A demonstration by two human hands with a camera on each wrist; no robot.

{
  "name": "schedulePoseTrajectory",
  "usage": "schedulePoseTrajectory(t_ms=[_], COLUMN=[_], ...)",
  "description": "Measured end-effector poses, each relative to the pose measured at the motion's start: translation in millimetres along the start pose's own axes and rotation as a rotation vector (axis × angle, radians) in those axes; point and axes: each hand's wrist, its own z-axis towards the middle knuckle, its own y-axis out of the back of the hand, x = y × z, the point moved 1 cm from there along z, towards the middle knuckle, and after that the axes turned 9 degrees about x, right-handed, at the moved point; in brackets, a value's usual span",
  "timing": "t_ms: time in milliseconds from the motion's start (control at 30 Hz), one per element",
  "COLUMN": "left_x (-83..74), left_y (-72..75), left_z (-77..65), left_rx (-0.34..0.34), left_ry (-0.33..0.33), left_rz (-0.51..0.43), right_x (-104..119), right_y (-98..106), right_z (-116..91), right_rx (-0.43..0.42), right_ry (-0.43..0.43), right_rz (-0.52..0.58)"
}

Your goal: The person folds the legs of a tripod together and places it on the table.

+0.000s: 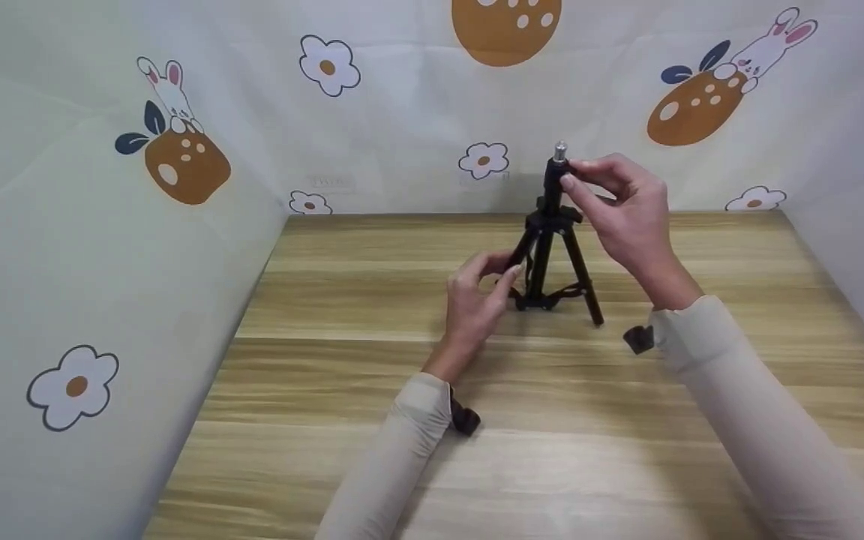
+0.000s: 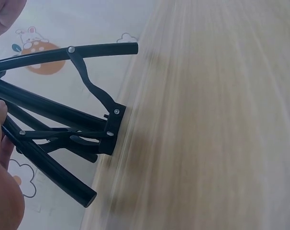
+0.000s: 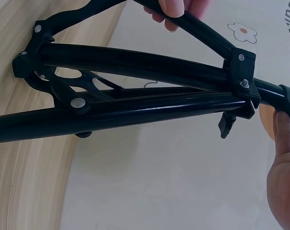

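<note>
A black tripod stand (image 1: 542,259) stands nearly upright toward the back of the table, its legs partly spread and joined by braces low down. At its top is a silver metal stud (image 1: 560,152). My left hand (image 1: 475,300) grips one leg, thumb in front. My right hand (image 1: 631,214) pinches the black collar just below the stud, between thumb and fingers. In the left wrist view the leg ends and the lower brace hub (image 2: 112,129) show close over the wood. A small lever (image 3: 226,124) sticks out under the leg joint in the right wrist view.
The wood-grain table (image 1: 312,375) reaches back to a pale cloth wall (image 1: 402,135) printed with flowers, rabbits and orange fruit. Another cloth side (image 1: 139,300) rises along the left edge. Black wrist mounts (image 1: 466,418) sit on both sleeves.
</note>
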Motion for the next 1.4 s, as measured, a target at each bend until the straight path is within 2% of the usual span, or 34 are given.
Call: schedulePoseTrajectory(t_ms=[200,967,1400], left_x=[0.0,1.5,1.9], left_y=[-0.6,-4.9,-6.7], left_z=[1.4,3.8,4.8], left_rx=[-0.005,-0.029,-0.046], left_ry=[-0.016,-0.031,-0.078], left_rz=[-0.010,-0.037,-0.050], right_x=[-0.1,0.7,-0.5], right_y=[-0.6,-0.1,-0.1], right_z=[0.1,-0.6,-2.0], right_rx=[-0.001,-0.005,-0.010], right_ry=[0.003,-0.006,0.001], right_rz=[0.029,0.000,0.006])
